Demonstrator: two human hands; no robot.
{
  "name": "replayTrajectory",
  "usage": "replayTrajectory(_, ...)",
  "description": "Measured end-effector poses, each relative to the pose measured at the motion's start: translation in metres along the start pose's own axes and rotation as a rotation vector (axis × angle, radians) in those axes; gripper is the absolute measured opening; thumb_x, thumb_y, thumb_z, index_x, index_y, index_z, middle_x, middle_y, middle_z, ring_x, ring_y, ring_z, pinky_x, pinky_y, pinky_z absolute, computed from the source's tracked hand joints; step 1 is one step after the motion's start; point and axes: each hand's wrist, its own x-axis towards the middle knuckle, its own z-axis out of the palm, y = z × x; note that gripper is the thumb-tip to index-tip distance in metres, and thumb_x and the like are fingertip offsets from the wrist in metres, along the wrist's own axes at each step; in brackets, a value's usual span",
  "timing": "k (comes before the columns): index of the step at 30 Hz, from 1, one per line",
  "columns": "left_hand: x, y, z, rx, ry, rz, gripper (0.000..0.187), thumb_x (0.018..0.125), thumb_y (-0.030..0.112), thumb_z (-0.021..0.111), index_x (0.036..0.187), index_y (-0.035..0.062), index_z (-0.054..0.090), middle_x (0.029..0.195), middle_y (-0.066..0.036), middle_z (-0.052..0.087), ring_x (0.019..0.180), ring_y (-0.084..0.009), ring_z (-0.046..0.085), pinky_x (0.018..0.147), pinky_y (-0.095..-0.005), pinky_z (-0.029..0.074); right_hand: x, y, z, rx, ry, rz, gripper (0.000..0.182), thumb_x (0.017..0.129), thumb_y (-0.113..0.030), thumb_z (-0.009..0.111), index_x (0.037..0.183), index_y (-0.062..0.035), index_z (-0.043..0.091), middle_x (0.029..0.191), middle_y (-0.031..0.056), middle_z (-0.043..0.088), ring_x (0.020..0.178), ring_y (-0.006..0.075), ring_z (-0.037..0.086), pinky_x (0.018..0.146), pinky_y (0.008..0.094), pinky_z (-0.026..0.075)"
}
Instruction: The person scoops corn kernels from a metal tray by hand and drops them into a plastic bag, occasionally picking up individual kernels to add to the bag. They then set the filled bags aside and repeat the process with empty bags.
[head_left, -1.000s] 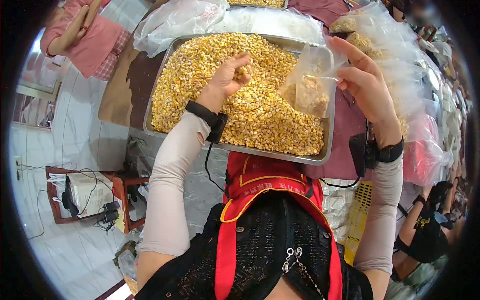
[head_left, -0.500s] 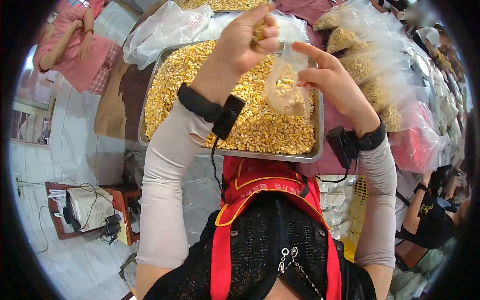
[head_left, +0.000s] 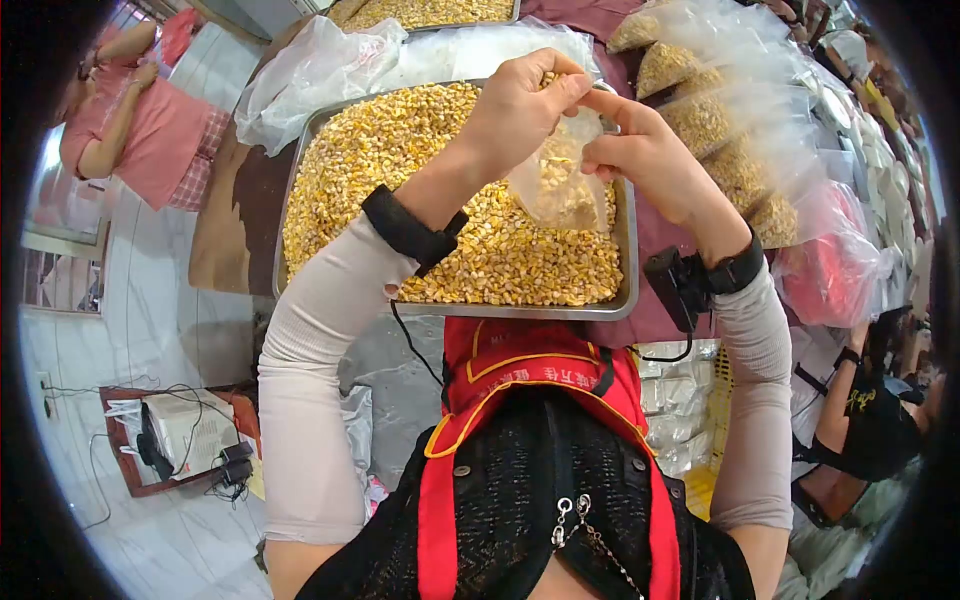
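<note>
A small clear plastic bag (head_left: 560, 200), partly filled with kernels, hangs over a metal tray (head_left: 450, 308) heaped with yellow and whitish corn kernels (head_left: 380, 170). My right hand (head_left: 650, 155) pinches the bag near its top edge between thumb and fingers. At the bag's mouth is my left hand (head_left: 525, 110), its fingers curled round a small handful of corn kernels, a few showing between thumb and fingers. The two hands meet or nearly meet at the fingertips.
Several filled plastic bags (head_left: 705, 125) lie to the right, with a pink bag (head_left: 825, 260) nearer me. Crumpled clear plastic (head_left: 310, 80) lies behind the tray, and another kernel tray (head_left: 430, 14) beyond. A person in pink (head_left: 145, 130) stands at left, another in black (head_left: 870, 430) at right.
My left hand has come down from above to the bag's mouth, still closed round kernels. My right hand keeps holding the bag, which has shifted slightly left.
</note>
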Motion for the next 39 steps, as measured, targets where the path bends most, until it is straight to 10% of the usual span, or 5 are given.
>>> replayTrajectory(37,0.004,0.014,0.004,-0.145,0.132,0.12,0.021,0.088,0.024,0.054,0.092,0.0029,0.057,0.068,-0.001,0.055,0.063,-0.009,0.052,0.054,-0.0234,0.042,-0.007,0.005,-0.007,0.0,0.044,0.032,0.06,0.069,-0.002,0.051,0.127,0.0046,0.04,0.074,0.0037,0.056,0.064,0.0067,0.05,0.06,0.018,0.04)
replayTrajectory(39,0.004,0.02,-0.015,-0.193,0.158,-0.057,0.023,0.093,0.031,0.043,0.085,0.0095,0.045,0.064,0.002,0.04,0.05,-0.0093,0.04,0.048,-0.0222,0.036,-0.01,0.006,-0.013,-0.022,0.022,0.081,0.053,0.076,-0.004,0.051,0.129,-0.0033,0.042,0.081,-0.002,0.052,0.068,0.0038,0.048,0.065,0.0173,0.041)
